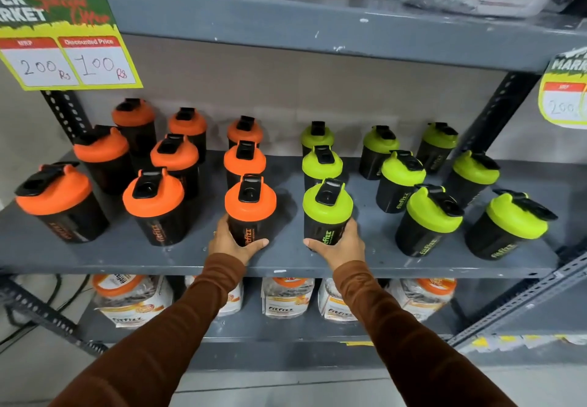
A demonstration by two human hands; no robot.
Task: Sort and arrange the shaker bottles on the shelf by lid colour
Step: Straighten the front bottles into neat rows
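While both bottles stand upright at the front edge of the shelf point(127, 257), each hand already has its own: the left hand point(233, 243) is wrapped round the base of the orange-lidded bottle point(249, 211), the right hand point(341, 244) round the green-lidded bottle point(327, 212). Orange lids fill the left side, green the right, a bare gap between them; neither grip needs to cross, I judge.

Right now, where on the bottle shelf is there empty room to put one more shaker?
Bare shelf runs along the front edge, left of the left hand. An open lane also runs back between the orange-lid bottle and green-lid bottle columns. The far-right green group is crowded, as is the left orange group.
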